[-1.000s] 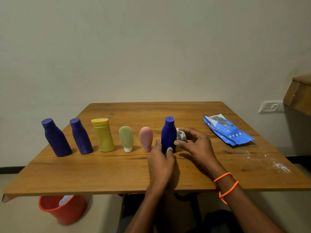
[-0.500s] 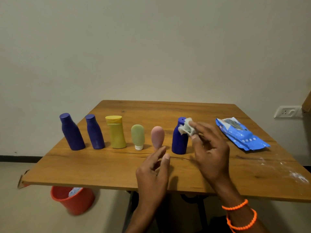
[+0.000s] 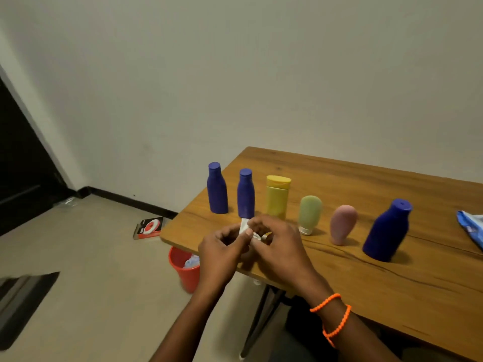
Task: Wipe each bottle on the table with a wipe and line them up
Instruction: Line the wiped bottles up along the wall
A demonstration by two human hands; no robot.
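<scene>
Six bottles [image 3: 310,215] stand lined up; we bunch the used wipe [image 3: 244,228] between both hands [image 3: 251,246], seemingly finished

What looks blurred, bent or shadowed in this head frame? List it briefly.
Head view: the red plastic bucket under the wooden table and the dark shape at the lower left are smeared by motion; the large dark blue plastic bottle leans from wide-angle distortion; light is dim and soft, and each bottle casts a faint shadow to its right.

orange bracelets [image 3: 332,316], red bucket [image 3: 186,275]
</scene>
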